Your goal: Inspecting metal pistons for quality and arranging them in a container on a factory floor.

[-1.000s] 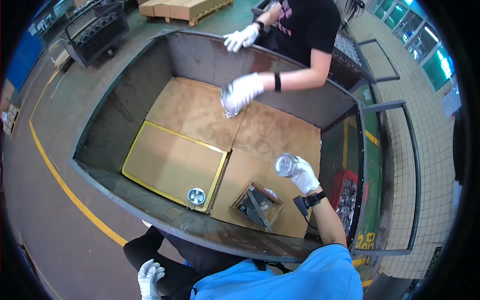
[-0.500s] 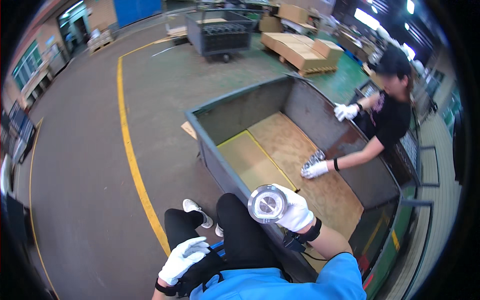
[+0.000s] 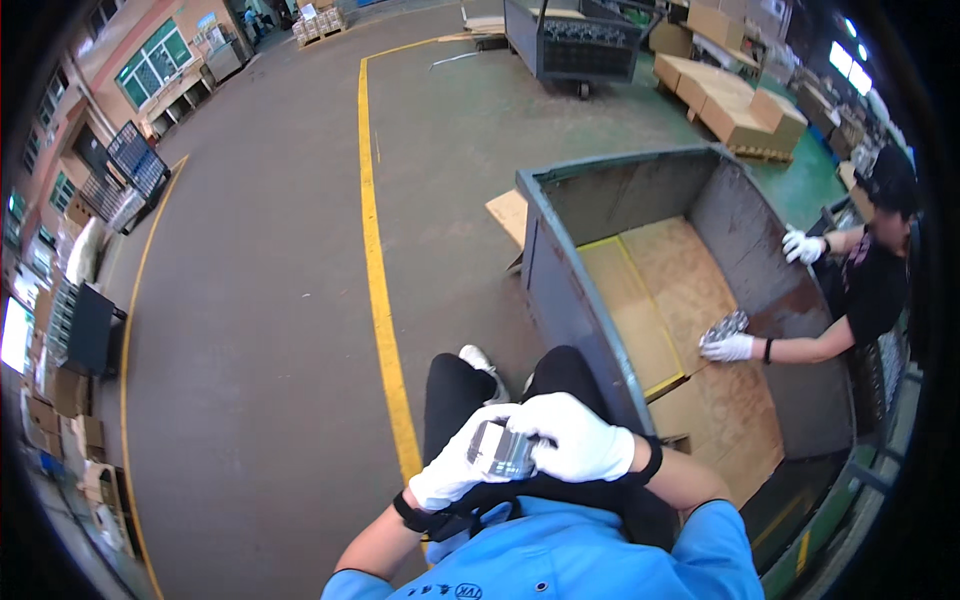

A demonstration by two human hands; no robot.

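A shiny, round, thick-walled metal part (image 3: 502, 452) is held close in front of my body, above my lap. My left hand (image 3: 458, 462), in a white glove, wraps round its left side. My right hand (image 3: 582, 440), gloved alike, grips it from the right, its fingers curled on the upper edge. The part's far face and some fingertips are hidden. To the right stands a large grey metal bin (image 3: 575, 270) with brown boards (image 3: 690, 270) on its floor. Inside it, a co-worker's gloved hand (image 3: 728, 348) rests on similar metal parts (image 3: 726, 325).
The co-worker (image 3: 875, 260) leans over the bin's far right wall, the other gloved hand (image 3: 802, 246) on the rim. A second wheeled bin (image 3: 575, 50) and cartons on a pallet (image 3: 735, 100) stand farther off. A yellow floor line (image 3: 375, 270) runs along the left of my legs.
My right hand has brought the metal part from over the bin's edge to my lap and turned it. My left hand has risen and taken hold too. My view has swung left.
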